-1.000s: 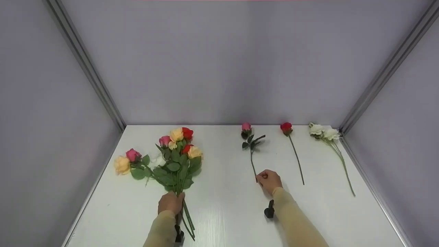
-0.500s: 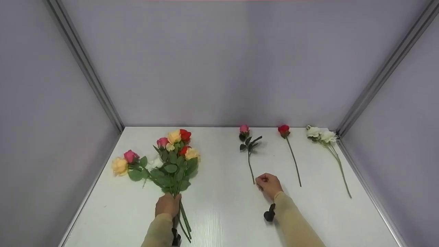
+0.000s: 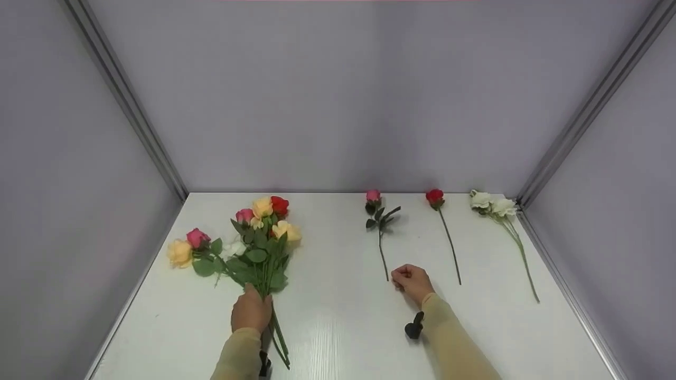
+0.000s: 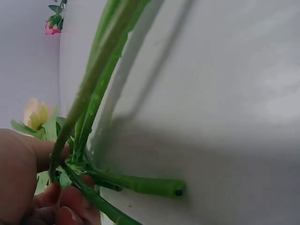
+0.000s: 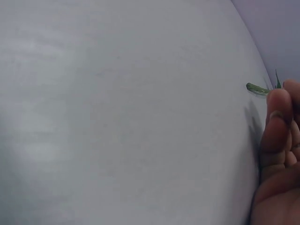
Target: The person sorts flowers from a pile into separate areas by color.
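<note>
My left hand (image 3: 251, 311) grips a bunch of roses (image 3: 256, 256) by the stems, on the left of the table. Its blooms are yellow, red, pink and white above green leaves. In the left wrist view, thumb and fingers (image 4: 72, 206) curl about the green stems (image 4: 101, 70), whose lower ends stick out past the hand. My right hand (image 3: 413, 282) is beside the lower stem end of a single pink rose (image 3: 373, 197), fingers loosely bent. In the right wrist view the stem end (image 5: 257, 89) shows just beyond the fingertips.
A red rose (image 3: 435, 197) lies to the right of the pink one. White flowers (image 3: 494, 206) lie near the right back corner. Grey panels (image 3: 338, 95) enclose the white table (image 3: 338, 316) at the back and sides.
My left hand has shifted slightly left and up along the bunch, its fingers spreading somewhat over the stems. My right hand has come off the pink rose's stem end, which stays on the table.
</note>
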`<state>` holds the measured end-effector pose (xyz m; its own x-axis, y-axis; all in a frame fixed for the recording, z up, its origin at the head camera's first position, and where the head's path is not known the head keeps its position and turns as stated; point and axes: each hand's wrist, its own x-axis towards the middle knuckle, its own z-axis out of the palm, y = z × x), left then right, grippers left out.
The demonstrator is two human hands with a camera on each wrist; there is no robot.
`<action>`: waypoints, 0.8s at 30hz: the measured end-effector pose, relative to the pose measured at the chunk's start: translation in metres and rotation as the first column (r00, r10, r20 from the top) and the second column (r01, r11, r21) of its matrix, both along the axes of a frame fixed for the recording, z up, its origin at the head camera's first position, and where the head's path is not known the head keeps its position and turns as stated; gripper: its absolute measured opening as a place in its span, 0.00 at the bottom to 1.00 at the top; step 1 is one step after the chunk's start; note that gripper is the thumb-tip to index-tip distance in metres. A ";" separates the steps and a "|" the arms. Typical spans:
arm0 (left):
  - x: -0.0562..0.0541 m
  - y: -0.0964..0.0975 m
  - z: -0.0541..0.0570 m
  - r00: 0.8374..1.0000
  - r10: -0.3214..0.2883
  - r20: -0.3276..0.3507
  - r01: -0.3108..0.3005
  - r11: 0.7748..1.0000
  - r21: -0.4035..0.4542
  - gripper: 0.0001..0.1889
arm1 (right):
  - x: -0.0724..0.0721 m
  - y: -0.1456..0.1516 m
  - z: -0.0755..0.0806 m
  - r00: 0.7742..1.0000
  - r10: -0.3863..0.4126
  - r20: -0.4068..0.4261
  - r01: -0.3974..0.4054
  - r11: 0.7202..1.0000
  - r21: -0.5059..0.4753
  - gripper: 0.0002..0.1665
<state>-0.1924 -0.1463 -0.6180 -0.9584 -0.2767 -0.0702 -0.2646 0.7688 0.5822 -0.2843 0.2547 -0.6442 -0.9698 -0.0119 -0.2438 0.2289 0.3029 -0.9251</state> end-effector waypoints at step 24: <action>0.001 0.004 0.003 0.992 -0.017 -0.129 0.004 0.995 -0.096 0.09 | 0.000 -0.001 -0.001 1.000 -0.016 -0.015 0.015 0.999 -0.046 0.09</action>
